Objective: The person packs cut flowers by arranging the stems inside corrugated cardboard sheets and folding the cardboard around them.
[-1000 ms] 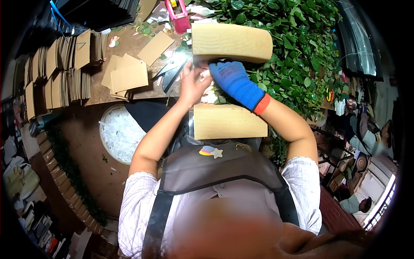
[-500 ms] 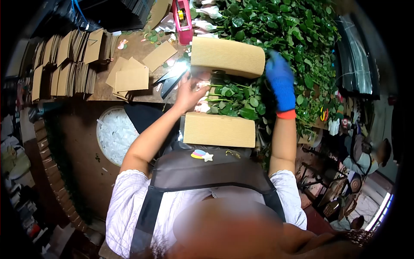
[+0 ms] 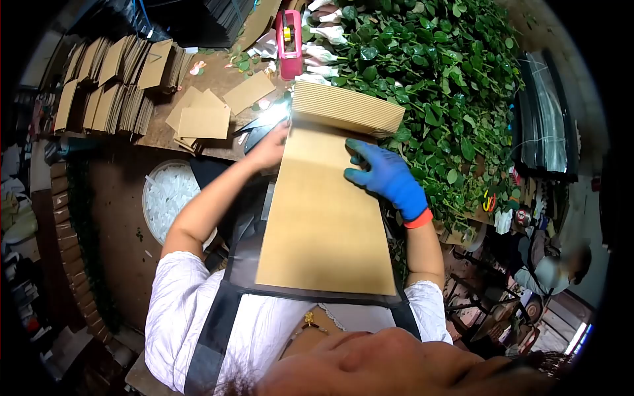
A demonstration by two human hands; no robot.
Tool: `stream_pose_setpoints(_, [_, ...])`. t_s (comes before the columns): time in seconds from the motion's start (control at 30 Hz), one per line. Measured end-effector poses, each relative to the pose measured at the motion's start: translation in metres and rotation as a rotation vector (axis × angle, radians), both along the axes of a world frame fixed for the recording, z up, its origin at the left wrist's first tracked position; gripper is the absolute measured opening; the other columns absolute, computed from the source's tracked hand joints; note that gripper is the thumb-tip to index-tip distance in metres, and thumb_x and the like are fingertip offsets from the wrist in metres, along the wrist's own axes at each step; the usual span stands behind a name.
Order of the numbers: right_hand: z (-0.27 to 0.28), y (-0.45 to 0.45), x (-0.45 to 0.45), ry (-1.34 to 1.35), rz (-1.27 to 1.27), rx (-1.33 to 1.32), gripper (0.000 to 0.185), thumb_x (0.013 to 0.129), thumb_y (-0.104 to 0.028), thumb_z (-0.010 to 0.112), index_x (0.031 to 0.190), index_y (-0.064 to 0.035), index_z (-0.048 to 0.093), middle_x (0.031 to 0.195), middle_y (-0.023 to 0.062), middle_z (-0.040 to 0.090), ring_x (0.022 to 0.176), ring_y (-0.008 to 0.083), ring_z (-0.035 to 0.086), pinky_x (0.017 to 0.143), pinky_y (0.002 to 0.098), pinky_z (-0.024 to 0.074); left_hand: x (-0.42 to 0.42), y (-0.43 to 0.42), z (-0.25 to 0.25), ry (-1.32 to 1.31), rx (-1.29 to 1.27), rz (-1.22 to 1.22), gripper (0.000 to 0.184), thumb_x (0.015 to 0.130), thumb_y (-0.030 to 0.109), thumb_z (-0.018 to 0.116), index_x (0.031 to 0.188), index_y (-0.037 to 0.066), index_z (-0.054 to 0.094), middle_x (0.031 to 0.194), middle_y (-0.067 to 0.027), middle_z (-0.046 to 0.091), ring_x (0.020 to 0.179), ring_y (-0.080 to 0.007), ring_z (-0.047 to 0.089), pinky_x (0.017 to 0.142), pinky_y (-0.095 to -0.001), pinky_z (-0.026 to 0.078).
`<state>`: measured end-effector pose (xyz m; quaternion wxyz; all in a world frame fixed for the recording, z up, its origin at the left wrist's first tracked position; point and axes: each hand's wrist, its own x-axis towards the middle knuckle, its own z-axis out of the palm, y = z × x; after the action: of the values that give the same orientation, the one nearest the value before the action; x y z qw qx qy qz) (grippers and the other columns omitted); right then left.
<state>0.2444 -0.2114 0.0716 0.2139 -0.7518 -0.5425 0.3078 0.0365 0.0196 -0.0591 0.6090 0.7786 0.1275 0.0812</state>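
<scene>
A large sheet of corrugated cardboard (image 3: 327, 218) spans from the table edge down over my apron, its smooth side up. At its far end a ribbed flap (image 3: 347, 109) is folded over. My right hand (image 3: 386, 175), in a blue glove with an orange cuff, is over the sheet's right side, thumb and fingers apart, gripping nothing. At the left edge of the sheet is my bare left hand (image 3: 267, 148), its fingertips partly hidden by the cardboard, so its grip cannot be made out. The pale roses and leaves seen earlier under this spot are covered.
Leafy rose stems (image 3: 436, 99) with wrapped white heads (image 3: 327, 33) pile up at the back right. A pink tape dispenser (image 3: 289, 63) stands beside them. Cardboard pieces (image 3: 205, 122) and stacked cards (image 3: 112, 86) lie left. Below is a tub of white pieces (image 3: 168, 201).
The near side of the cardboard has opened out flat toward my body, covering the roses. My right hand has come left and down over the sheet; my left hand has shifted left to its edge.
</scene>
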Motion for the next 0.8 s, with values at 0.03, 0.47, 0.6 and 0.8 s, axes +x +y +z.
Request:
stream_pose_setpoints(0.03, [-0.007,0.005,-0.005,-0.188,0.074,-0.091,0.069,0.089,-0.041,0.067,0.146,-0.0088,0.047,0.109,0.0148,0.072,0.092,0.0271,0.071,0.078,0.0401,0.0549,-0.003,0.008,0.021,0.135,0.155,0.029,0.040,0.093,0.024,0.068,0.128,0.008,0.061,0.131,-0.0143,0.054,0.122,-0.0284,0.051,0.101,-0.0401,0.041])
stream_pose_setpoints(0.47, [0.025,0.019,-0.013,-0.081,0.255,-0.333,0.071,0.088,-0.052,0.064,0.142,-0.0072,0.051,0.098,0.0178,0.072,0.089,0.0371,0.069,0.079,0.0442,0.0538,0.026,-0.035,0.036,-0.196,1.008,-0.330,0.076,0.090,0.056,0.059,0.153,0.018,0.041,0.158,-0.0210,0.036,0.140,-0.0360,0.042,0.113,-0.0469,0.035])
stream_pose_setpoints(0.6, [0.056,0.015,-0.042,0.301,0.338,-0.199,0.064,0.082,-0.044,0.077,0.133,-0.0099,0.061,0.120,0.0194,0.066,0.101,0.0365,0.066,0.090,0.0430,0.0539,0.025,-0.036,0.031,-0.186,1.002,-0.304,0.081,0.087,0.063,0.057,0.155,0.024,0.039,0.159,-0.0198,0.035,0.141,-0.0370,0.040,0.114,-0.0491,0.033])
stream_pose_setpoints(0.8, [0.032,0.039,-0.084,-0.393,0.483,-0.377,0.051,0.085,-0.039,0.071,0.127,-0.0105,0.062,0.113,0.0168,0.068,0.098,0.0361,0.066,0.085,0.0488,0.0529,0.027,-0.037,0.023,-0.175,0.994,-0.309,0.080,0.087,0.060,0.054,0.156,0.023,0.038,0.160,-0.0213,0.032,0.138,-0.0376,0.043,0.114,-0.0507,0.032])
